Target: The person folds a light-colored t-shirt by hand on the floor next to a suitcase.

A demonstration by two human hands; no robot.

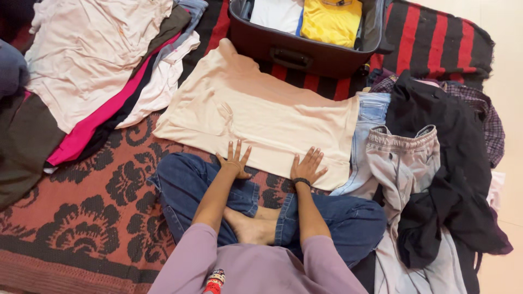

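A cream, peach-toned shirt (256, 109) lies spread flat on the patterned mat in front of my crossed legs. My left hand (234, 159) presses flat on its near edge with the fingers spread. My right hand (308, 166), a dark band at its wrist, also rests flat on the shirt's near edge, a little to the right. Neither hand grips anything.
An open dark suitcase (305, 54) stands beyond the shirt and holds folded white and yellow clothes. A pile of pink, white and dark garments (92, 71) lies at the left. Light jeans, grey trousers (400, 163) and black clothing (441, 163) lie at the right.
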